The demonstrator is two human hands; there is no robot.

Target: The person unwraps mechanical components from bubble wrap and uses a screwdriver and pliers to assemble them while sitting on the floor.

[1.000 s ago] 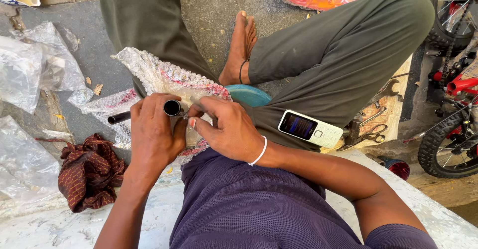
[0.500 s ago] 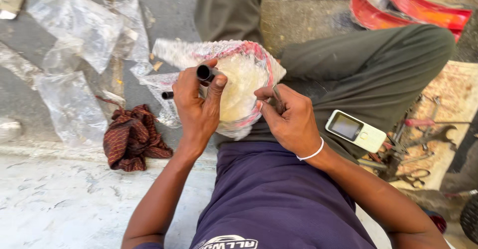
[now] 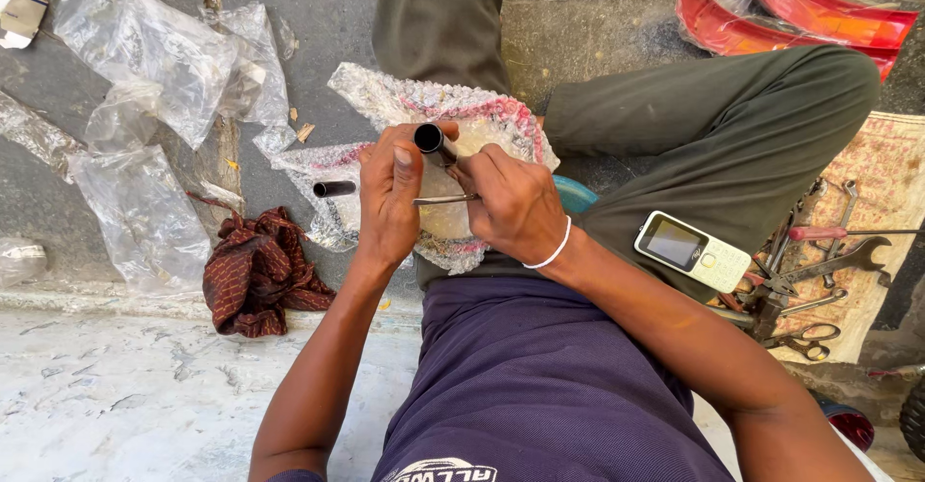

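My left hand grips a short black tube held upright, its open end facing up. My right hand holds a thin metal rod that points left toward the left hand. Both hands are over my lap, above a crumpled clear plastic bag with red print lying on my legs. A second black tube lies on the plastic just left of my left hand. A white band circles my right wrist.
A white phone rests on my right thigh. A dark red cloth lies on the ground at left, with several clear plastic bags beyond. Wrenches, pliers and scissors lie on a mat at right. Red curved parts lie top right.
My right hand has moved in from the bag's right side to meet the left hand, and the thin metal rod now shows between them. The view has shifted slightly.
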